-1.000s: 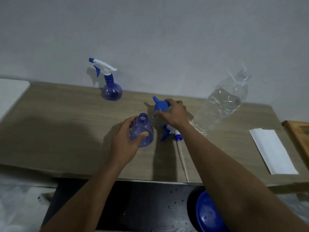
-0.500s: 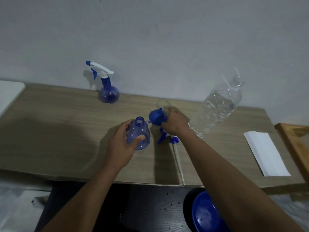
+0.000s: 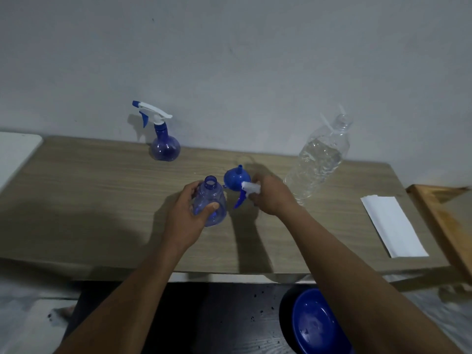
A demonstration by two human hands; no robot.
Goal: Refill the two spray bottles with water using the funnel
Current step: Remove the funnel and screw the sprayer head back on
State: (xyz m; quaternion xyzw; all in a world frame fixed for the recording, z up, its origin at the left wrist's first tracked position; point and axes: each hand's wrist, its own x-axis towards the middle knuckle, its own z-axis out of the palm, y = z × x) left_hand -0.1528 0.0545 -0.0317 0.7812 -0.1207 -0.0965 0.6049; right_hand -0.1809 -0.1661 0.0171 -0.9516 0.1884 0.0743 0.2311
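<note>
A person's left hand point(image 3: 187, 215) grips an uncapped blue spray bottle point(image 3: 211, 204) standing upright near the middle of a wood-grain worktop point(image 3: 102, 190), fingers point(image 3: 212, 207) wrapped round its rounded body, its open neck facing up. The right hand point(image 3: 272, 196) holds the removed white-and-blue trigger sprayer head point(image 3: 247, 191) just to the right of the bottle, fingers closed around it with the blue trigger hanging below. Directly behind the sprayer head, a blue funnel point(image 3: 236, 178) sits upside down on the worktop, wide mouth down and spout pointing up. A second blue spray bottle point(image 3: 163, 143), its white trigger head screwed on, stands at the back of the worktop by the grey wall point(image 3: 229, 60), well apart from the hands. At right, a clear plastic water bottle point(image 3: 319, 159), uncapped and largely full, stands near the right hand. A folded white paper towel point(image 3: 392, 226) lies flat toward the right end of the worktop, beside a wooden frame point(image 3: 444, 218). Below the worktop's front edge, a blue basin point(image 3: 316, 325) rests on the dark floor. No brand name, label or writing can be read on any of the bottles.
</note>
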